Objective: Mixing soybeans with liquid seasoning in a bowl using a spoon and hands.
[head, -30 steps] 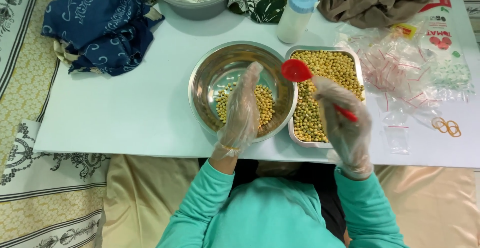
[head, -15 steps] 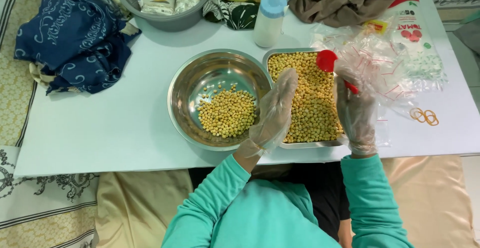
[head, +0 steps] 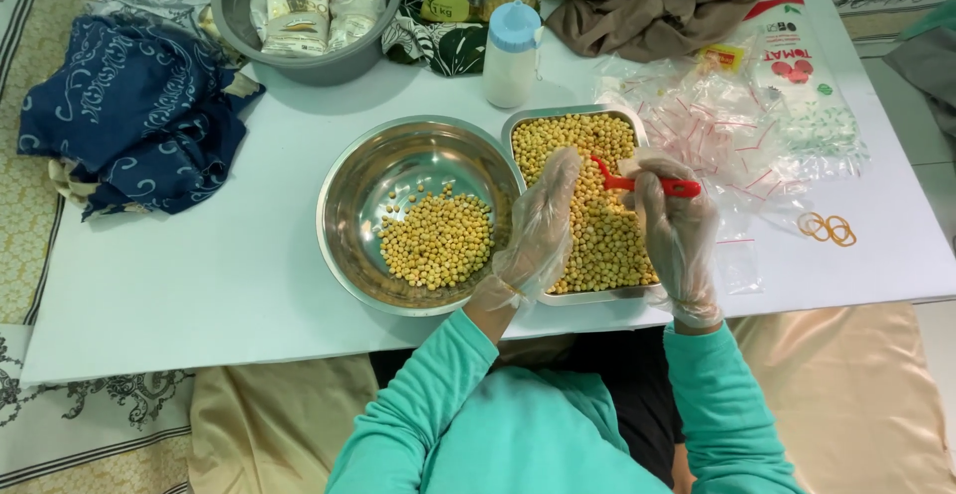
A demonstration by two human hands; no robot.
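A round steel bowl (head: 349, 185) holds a small heap of yellow beans (head: 438, 240). Beside it on the right, a rectangular steel tray (head: 520, 125) is full of the same beans (head: 593, 145). My right hand (head: 677, 230), in a clear plastic glove, grips a red plastic spoon (head: 637, 183) whose tip dips toward the beans in the tray. My left hand (head: 543, 225), also gloved, hovers with fingers apart over the tray's left edge and holds nothing.
A white bottle with a blue cap (head: 512, 51) stands behind the tray. Clear plastic bags (head: 727, 125) and rubber bands (head: 829, 228) lie to the right. A grey basin of packets (head: 299, 16), a blue cloth (head: 129, 125) and a brown cloth (head: 677, 1) lie on the white table (head: 179, 275).
The right hand has lowered the red spoon from above the tray's right side down into the beans. The left hand stays over the tray's left edge. The camera has shifted.
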